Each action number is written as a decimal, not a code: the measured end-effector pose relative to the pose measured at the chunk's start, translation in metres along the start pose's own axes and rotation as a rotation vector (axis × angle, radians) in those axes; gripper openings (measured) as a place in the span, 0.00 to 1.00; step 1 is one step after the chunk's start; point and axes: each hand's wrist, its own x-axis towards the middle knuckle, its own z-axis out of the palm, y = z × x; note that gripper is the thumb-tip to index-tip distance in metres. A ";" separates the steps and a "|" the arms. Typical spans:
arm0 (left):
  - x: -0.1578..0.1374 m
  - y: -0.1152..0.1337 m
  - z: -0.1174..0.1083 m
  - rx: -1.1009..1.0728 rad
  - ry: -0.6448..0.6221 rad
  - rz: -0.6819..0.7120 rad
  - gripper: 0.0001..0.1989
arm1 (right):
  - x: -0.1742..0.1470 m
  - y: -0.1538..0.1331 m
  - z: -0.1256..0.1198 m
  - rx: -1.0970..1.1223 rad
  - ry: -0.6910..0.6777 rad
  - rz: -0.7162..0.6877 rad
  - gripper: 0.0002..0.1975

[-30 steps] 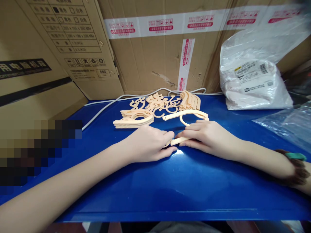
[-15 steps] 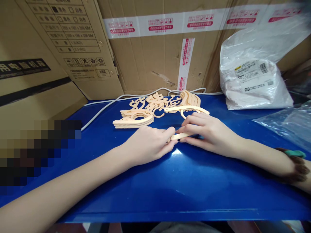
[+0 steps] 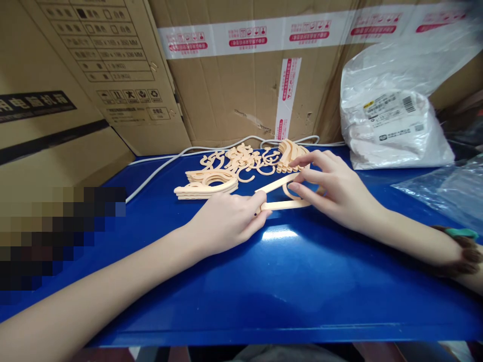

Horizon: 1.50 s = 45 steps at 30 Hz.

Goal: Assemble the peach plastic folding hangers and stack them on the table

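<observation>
My left hand is closed in a pinch on the near end of a beige plastic folding-hanger arm. That arm runs right, its far end passing beneath my right hand. Between the right hand's curled fingers is a second beige hanger arm, slanting down to the left until its end meets the left fingertips. Whether the two ends are joined cannot be seen. Behind the hands lie a stack of folded hangers, a loose pile of hanger hooks and a stack of curved hanger arms, partly hidden by the right fingers.
The blue tabletop carries everything. A grey-white cable runs along its back. Cardboard boxes stand behind and at the left. On the right are a white plastic parcel bag and clear plastic film.
My right hand has risen off the arm in the left hand and taken hold of the second arm, which has swung down at its left end to the left fingertips.
</observation>
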 end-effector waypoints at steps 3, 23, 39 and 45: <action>-0.001 0.000 0.000 -0.026 0.011 0.000 0.14 | -0.001 0.004 0.004 0.036 -0.076 0.019 0.13; 0.001 0.007 -0.013 -0.200 -0.008 0.394 0.06 | -0.001 0.005 0.006 0.016 -0.246 0.098 0.10; 0.002 -0.007 0.005 0.076 0.154 0.187 0.13 | 0.001 0.014 -0.002 -0.322 -0.244 0.103 0.16; 0.004 -0.010 0.001 0.255 0.081 0.184 0.12 | -0.001 0.014 0.000 -0.340 -0.249 0.088 0.16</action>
